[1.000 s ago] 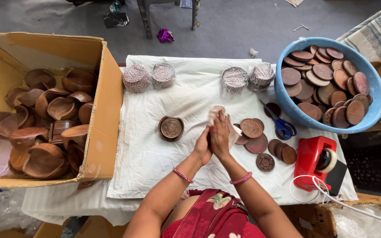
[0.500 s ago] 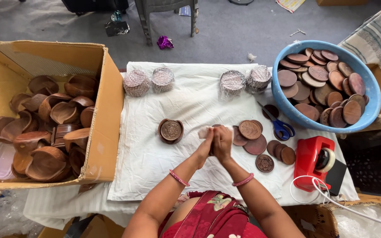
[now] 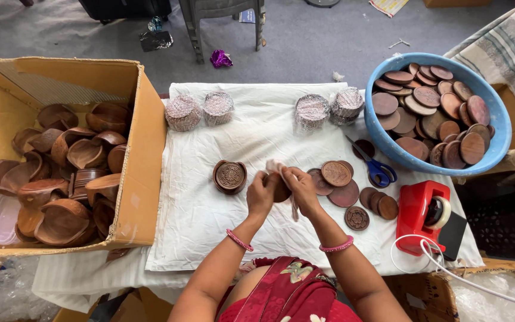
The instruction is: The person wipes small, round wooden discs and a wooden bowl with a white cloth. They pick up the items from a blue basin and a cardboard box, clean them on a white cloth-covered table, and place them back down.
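Your left hand (image 3: pixel 261 194) is closed in a grip on the round brown wooden disc (image 3: pixel 279 188), and your right hand (image 3: pixel 301 189), touching its right side, pinches the thin pale cloth (image 3: pixel 276 167).

Matt brown wooden discs (image 3: pixel 335 173) (some carved) on creased white cloth (image 3: pixel 210 226)

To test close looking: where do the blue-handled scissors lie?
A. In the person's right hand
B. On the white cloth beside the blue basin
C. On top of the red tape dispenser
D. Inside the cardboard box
B: the scissors lie flat on the white cloth, just below the blue basin.
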